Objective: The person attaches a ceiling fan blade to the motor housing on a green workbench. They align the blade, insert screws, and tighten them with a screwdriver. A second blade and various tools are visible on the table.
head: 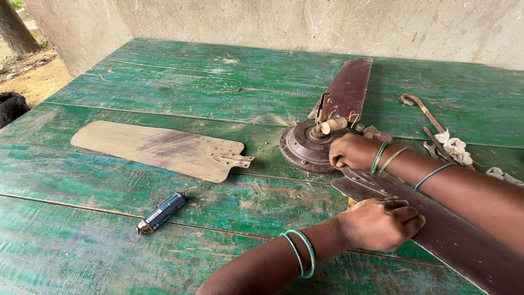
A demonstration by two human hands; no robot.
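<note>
The right hand (349, 151) is seen curled shut against the edge of a round, rusty fan motor housing (305, 145), its fingers tucked under so that what they grip cannot be told. The left hand (382, 223) is closed over the near edge of a dark brown fan blade (453, 235), with the fingers folded down on the blade's top face. The two hands are held near each other but not touching; the blade's metal bracket (363, 179) lies between them and is joined to the housing. Green and yellow bangles are worn on both wrists.

Beyond the right hand, a second dark blade (349, 87) is still fixed to the housing and points away toward the wall, and a short pale shaft (333, 125) stands out of the housing's top. Well to the left of both hands, a loose, pale tan blade (153, 147) lies flat on the worn green wooden counter (191, 82), its bracket end turned toward the housing. Nearer than that blade, and left of the left hand, a small blue, oblong part (162, 212) rests on the counter. To the right, past the right forearm, a rusty hooked rod (420, 109), a spanner (434, 143) and a white rag (453, 146) are laid together.
</note>
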